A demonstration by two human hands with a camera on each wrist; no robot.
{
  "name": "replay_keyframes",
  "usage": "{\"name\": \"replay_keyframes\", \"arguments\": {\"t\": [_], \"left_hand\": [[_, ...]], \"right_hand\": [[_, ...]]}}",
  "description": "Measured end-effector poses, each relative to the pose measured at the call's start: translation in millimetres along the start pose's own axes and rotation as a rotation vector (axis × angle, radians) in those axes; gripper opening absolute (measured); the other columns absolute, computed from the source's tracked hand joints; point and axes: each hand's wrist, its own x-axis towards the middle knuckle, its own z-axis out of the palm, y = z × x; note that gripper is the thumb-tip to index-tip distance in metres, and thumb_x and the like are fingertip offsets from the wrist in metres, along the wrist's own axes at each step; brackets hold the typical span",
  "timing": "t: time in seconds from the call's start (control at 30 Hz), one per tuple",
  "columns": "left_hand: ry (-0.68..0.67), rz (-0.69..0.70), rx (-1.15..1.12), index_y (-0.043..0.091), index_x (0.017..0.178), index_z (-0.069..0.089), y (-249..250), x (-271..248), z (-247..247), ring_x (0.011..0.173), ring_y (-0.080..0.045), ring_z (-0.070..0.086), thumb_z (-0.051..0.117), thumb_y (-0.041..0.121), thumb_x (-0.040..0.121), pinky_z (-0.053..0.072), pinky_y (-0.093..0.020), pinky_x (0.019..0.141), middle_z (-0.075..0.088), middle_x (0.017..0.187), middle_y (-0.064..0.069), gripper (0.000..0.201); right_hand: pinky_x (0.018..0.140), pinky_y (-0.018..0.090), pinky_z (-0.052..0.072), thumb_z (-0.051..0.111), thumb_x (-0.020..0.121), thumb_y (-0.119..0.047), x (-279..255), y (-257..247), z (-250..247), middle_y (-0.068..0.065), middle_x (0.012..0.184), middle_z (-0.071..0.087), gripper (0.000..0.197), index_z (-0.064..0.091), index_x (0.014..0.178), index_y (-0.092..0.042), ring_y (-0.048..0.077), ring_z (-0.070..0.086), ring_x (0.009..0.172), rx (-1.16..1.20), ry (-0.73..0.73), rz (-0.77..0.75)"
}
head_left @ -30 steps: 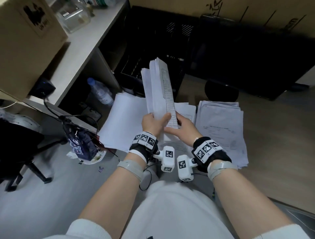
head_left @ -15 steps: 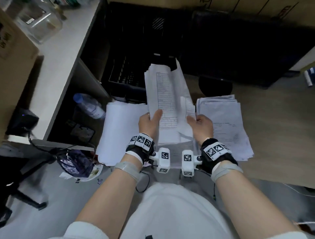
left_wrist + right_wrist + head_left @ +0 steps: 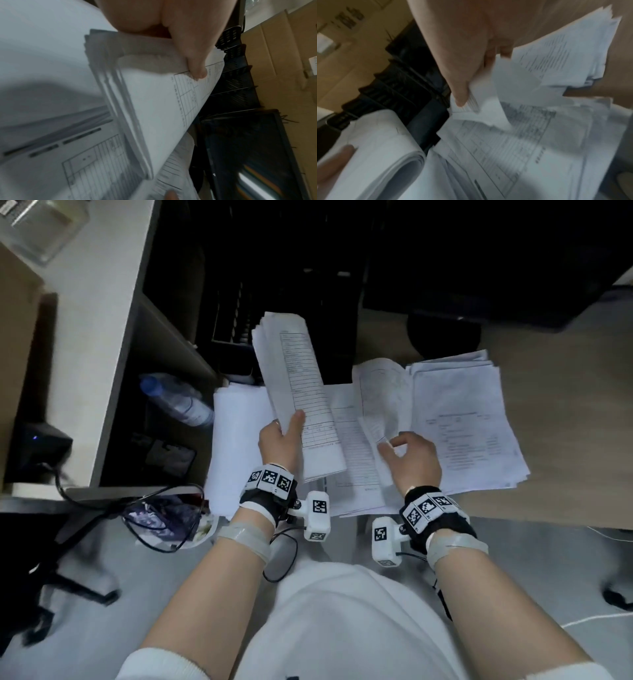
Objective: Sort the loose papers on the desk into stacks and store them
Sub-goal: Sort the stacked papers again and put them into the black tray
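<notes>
Between my two hands the sorting is in mid-step: my left hand (image 3: 279, 440) grips a thick bundle of forms (image 3: 298, 392), fingers curled behind it and thumb clamped across the front near its lower edge, and I hold it tilted up off the desk so its top printed page faces me and can be read. My right hand (image 3: 409, 455) pinches one loose sheet (image 3: 383, 402) between thumb and fingertips; the sheet curls as it hangs over the papers below, and I judge it is on its way to whichever pile matches it. On the wooden desk (image 3: 565, 440) I count three piles, laid side by side so each kind stays apart: a plain white pile (image 3: 236, 440) on the left, a middle pile of ruled forms (image 3: 356, 467) under my hands, and a ragged right pile (image 3: 469, 419) with text on top. So, four gatherings of paper plus the one sheet. Behind them stands a black slotted file rack (image 3: 235, 86), which I take to be where finished stacks go; nothing shows in it yet.
</notes>
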Motion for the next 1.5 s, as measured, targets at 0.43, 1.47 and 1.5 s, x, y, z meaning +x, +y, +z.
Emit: {"name": "replay_keyframes", "arguments": {"t": [0.43,1.47,1.5], "left_hand": [[0.024,-0.098,0.081,0.010,0.086,0.071,-46.4,-26.5,4.8,0.086,-0.032,0.071,0.070,0.050,0.083,0.060,-0.044,0.084,0.076,0.085,-0.007,0.040],[-0.250,-0.075,-0.195,0.009,0.106,0.076,-6.2,-74.8,86.5,0.103,-0.027,0.072,0.061,0.046,0.095,0.052,-0.048,0.102,0.076,0.105,-0.011,0.041],[-0.256,-0.075,-0.201,0.009,0.105,0.076,-5.1,-76.8,87.2,0.103,-0.027,0.072,0.062,0.044,0.096,0.052,-0.049,0.102,0.076,0.106,-0.011,0.039]], "right_hand": [[0.119,0.047,0.025,0.071,0.083,-0.039,12.7,70.4,37.4,0.010,0.161,0.022,0.091,0.020,0.156,-0.015,0.030,0.023,0.148,-0.178,-0.256,0.247],[0.084,0.038,0.060,0.078,0.081,-0.003,29.8,14.5,-50.5,0.007,0.102,0.075,0.027,0.072,0.106,-0.013,0.025,0.072,0.098,0.734,-0.342,0.046],[0.087,0.040,0.060,0.075,0.083,-0.003,29.5,14.7,-50.9,0.006,0.103,0.075,0.027,0.073,0.107,-0.014,0.023,0.072,0.099,0.729,-0.341,0.030]]}}
